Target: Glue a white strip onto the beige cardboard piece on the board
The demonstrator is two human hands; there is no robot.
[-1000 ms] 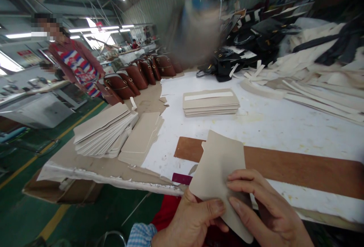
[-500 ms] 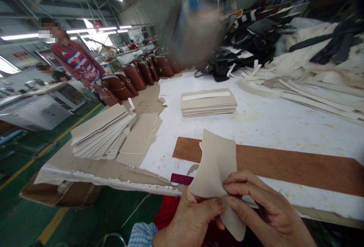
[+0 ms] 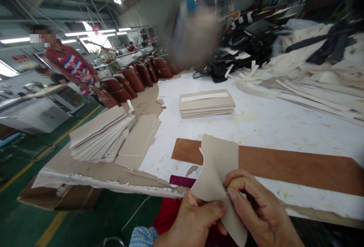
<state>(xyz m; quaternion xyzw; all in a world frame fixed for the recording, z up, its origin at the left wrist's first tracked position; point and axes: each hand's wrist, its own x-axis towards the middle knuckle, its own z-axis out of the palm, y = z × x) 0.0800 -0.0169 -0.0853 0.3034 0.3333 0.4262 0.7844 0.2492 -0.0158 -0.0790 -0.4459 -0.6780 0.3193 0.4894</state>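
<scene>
- Because both hands meet at its lower half, the beige cut panel (image 3: 217, 171) stands up off the table edge, bowed along its length, so its notched top leans over the brown board strip (image 3: 284, 167).
- The left hand (image 3: 193, 222) pinches the panel's lower left edge, thumb laid flat on the face, which appears to steady it.
- The right hand (image 3: 258, 209) grips the panel's right side, fingertips curled onto the face beside the left thumb; that pressure looks like the cause of the bend.
- On the white table (image 3: 270, 121), a fanned stack of beige panels (image 3: 98, 133) and a flatter pile (image 3: 139, 140) lie to the left, well apart from the hands.
- A squared stack with a white strip on top (image 3: 207, 103) sits farther back.
- Brown handbags (image 3: 133, 78) line the far left edge, beside a person in a striped top (image 3: 72, 66).
</scene>
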